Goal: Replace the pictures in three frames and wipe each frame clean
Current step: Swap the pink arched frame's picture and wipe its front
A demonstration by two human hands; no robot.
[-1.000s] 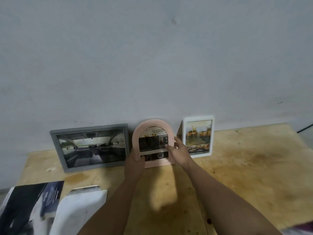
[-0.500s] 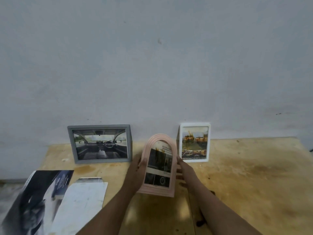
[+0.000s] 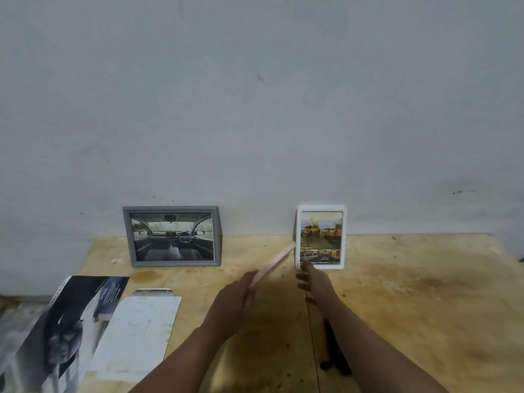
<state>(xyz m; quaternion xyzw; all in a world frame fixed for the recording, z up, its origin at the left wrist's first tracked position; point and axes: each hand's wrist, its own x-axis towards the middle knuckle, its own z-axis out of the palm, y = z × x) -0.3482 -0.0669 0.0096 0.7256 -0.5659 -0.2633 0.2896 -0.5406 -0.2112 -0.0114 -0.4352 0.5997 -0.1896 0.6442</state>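
My left hand (image 3: 231,303) grips the near end of the pink arched frame (image 3: 274,264), which is in the air above the table and turned edge-on to me, so its picture is hidden. My right hand (image 3: 316,282) is off the frame, fingers straight and spread, just in front of the white frame (image 3: 321,237) with yellow trucks that stands against the wall. The grey frame (image 3: 172,236) with a car interior picture leans on the wall at the left.
A dark brochure (image 3: 56,330) and a white cut sheet (image 3: 139,333) lie at the wooden table's (image 3: 411,302) front left. A dark object (image 3: 336,355) lies under my right forearm. The grey wall (image 3: 255,109) backs the table.
The pink frame was lifted from its spot between the other two frames, brought toward me and rotated edge-on. My right hand let go of it; my left hand still holds it.
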